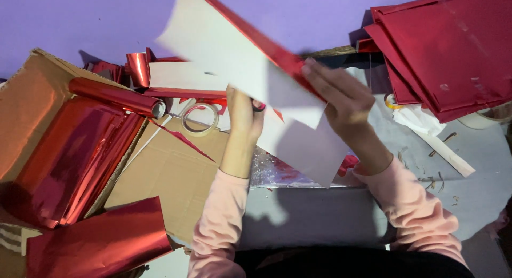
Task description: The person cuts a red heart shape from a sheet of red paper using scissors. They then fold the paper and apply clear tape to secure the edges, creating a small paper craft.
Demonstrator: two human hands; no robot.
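Pale pink long sleeves, ribbed cuffs at both wrists; dark garment at lap.

Lots of stuff around: a foil roll (114, 95) lying on flattened cardboard (173, 174) at left, a loose foil sheet (101, 243) near the bottom corner, a tape ring (200, 118) just beside the roll's end, and stacked red envelopes (453, 48) top right.

I can't see my left hand's (244, 115) fingertips; the white sheet (234, 54) covers them, and its raised part is motion-blurred. What that hand grips is mostly hidden, only a dark-red tip showing. The red sheet stack (453, 48) runs off the right edge, the cardboard (32, 102) off the left.
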